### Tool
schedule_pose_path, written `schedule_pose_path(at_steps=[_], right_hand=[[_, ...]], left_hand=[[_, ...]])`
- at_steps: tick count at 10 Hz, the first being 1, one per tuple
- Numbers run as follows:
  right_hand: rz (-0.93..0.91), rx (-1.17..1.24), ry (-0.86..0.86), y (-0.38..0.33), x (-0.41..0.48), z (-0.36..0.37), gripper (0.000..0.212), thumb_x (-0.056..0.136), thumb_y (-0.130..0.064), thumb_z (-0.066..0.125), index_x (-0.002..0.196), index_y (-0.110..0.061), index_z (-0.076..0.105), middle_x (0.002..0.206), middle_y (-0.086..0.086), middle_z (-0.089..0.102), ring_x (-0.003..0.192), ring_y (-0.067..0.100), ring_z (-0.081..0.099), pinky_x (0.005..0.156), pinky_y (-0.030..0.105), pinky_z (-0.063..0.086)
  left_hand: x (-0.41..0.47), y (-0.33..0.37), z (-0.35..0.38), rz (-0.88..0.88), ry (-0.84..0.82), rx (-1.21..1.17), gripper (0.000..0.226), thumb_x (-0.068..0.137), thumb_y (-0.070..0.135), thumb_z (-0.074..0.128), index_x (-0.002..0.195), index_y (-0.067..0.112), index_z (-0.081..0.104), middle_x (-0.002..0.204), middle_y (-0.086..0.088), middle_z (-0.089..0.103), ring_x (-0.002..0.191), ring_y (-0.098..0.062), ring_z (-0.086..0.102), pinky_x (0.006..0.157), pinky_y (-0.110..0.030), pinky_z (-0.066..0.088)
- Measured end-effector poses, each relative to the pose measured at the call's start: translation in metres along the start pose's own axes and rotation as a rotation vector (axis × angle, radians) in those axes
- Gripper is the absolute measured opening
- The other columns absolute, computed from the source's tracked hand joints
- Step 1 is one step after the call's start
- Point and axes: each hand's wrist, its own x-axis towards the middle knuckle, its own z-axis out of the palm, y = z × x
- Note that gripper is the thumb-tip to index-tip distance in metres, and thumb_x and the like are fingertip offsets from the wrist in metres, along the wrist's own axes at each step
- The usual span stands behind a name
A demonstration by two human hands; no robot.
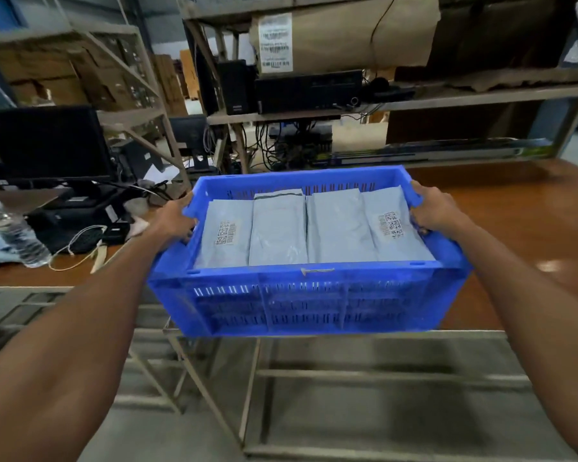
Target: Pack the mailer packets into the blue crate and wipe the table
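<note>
Gripping a blue slotted plastic crate point(307, 301) by both end rims, partly overhanging the glossy brown wooden table point(521, 221) beneath it.
Clamping left hand point(176, 220) and right hand point(429, 211) over opposite crate ends; carrying four pale grey plastic mailer packets point(277, 231) side by side inside, outer two showing barcode labels.

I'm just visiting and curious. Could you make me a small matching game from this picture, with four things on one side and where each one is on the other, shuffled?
Things
1. blue crate
2. mailer packets
3. water bottle
4. monitor

Places
A. far left, on the table
B. gripped at its two ends by the left hand and right hand
C. side by side inside the crate
D. on the left, behind the bottle, screen dark

Pairs: 1-B, 2-C, 3-A, 4-D
</note>
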Motion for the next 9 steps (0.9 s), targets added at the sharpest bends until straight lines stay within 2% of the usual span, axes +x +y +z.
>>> schedule_pose_path(at_steps=[1,2,3,4,5,6,7,8,9], right_hand=[[0.006,0.009,-0.035,-0.007,0.023,0.014,0.072,0.09,0.002,0.046,0.154,-0.025,0.027,0.113,0.023,0.064,0.058,0.024,0.06,0.047,0.025,0.042],[0.026,0.002,-0.054,-0.016,0.039,0.027,0.072,0.089,0.003,0.046,0.154,-0.025,0.029,0.11,0.021,0.064,0.055,0.021,0.059,0.047,0.025,0.042],[0.031,0.016,-0.057,-0.02,0.05,0.044,0.074,0.084,0.005,0.046,0.152,-0.022,0.033,0.088,0.019,0.069,0.05,0.02,0.057,0.062,0.028,0.046],[0.053,0.008,-0.076,-0.021,0.054,0.055,0.067,0.083,0.006,0.046,0.147,-0.015,0.041,0.069,0.019,0.068,0.043,0.021,0.056,0.063,0.029,0.048],[0.066,-0.013,-0.079,-0.023,0.057,0.062,0.067,0.085,0.007,0.045,0.148,-0.014,0.039,0.072,0.021,0.069,0.039,0.019,0.055,0.057,0.029,0.047],[0.09,-0.031,-0.076,-0.018,0.065,0.069,0.073,0.082,0.007,0.049,0.149,-0.019,0.037,0.075,0.024,0.071,0.043,0.02,0.056,0.063,0.036,0.054],[0.093,-0.048,-0.07,-0.011,0.072,0.076,0.075,0.079,0.007,0.053,0.148,-0.019,0.04,0.075,0.024,0.071,0.043,0.015,0.057,0.073,0.038,0.055],[0.093,-0.075,-0.073,-0.019,0.071,0.076,0.072,0.078,0.005,0.055,0.146,-0.016,0.041,0.071,0.021,0.071,0.045,0.012,0.062,0.074,0.027,0.048],[0.093,-0.152,0.014,-0.024,0.074,0.08,0.06,0.084,-0.004,0.056,0.141,-0.013,0.043,0.087,0.019,0.067,0.091,0.031,0.066,0.084,0.035,0.05]], left_hand=[[0.03,-0.011,0.003,-0.03,0.002,0.047,0.071,0.09,0.001,0.06,0.151,0.027,0.035,0.072,-0.011,0.065,0.052,-0.02,0.055,0.066,-0.041,0.059],[0.047,-0.018,0.008,-0.037,-0.017,0.045,0.07,0.092,-0.001,0.059,0.152,0.022,0.032,0.076,-0.013,0.064,0.05,-0.019,0.053,0.053,-0.033,0.057],[0.059,-0.025,0.014,-0.047,-0.04,0.029,0.069,0.093,-0.006,0.055,0.153,0.019,0.03,0.075,-0.013,0.059,0.051,-0.019,0.047,0.039,-0.023,0.047],[0.074,-0.034,0.017,-0.069,-0.058,0.021,0.071,0.092,-0.005,0.056,0.153,0.021,0.031,0.07,-0.012,0.058,0.052,-0.02,0.049,0.045,-0.027,0.049],[0.09,-0.043,0.023,-0.099,-0.104,0.039,0.072,0.092,-0.002,0.059,0.153,0.026,0.032,0.071,-0.013,0.063,0.055,-0.022,0.056,0.059,-0.034,0.053],[0.1,-0.047,0.032,-0.121,-0.139,-0.005,0.073,0.092,-0.003,0.058,0.153,0.027,0.032,0.069,-0.013,0.06,0.056,-0.022,0.053,0.058,-0.034,0.05],[0.109,-0.048,0.037,-0.099,-0.172,-0.033,0.073,0.092,-0.005,0.058,0.153,0.025,0.031,0.07,-0.014,0.061,0.055,-0.022,0.052,0.059,-0.034,0.049],[0.113,-0.049,0.034,-0.092,-0.231,-0.029,0.074,0.09,-0.004,0.058,0.152,0.028,0.033,0.071,-0.017,0.065,0.052,-0.023,0.057,0.062,-0.033,0.052],[0.115,-0.048,0.031,-0.038,-0.175,0.046,0.052,0.093,0.017,0.061,0.14,0.028,0.043,0.092,-0.014,0.069,0.077,-0.029,0.066,0.072,-0.034,0.052]])
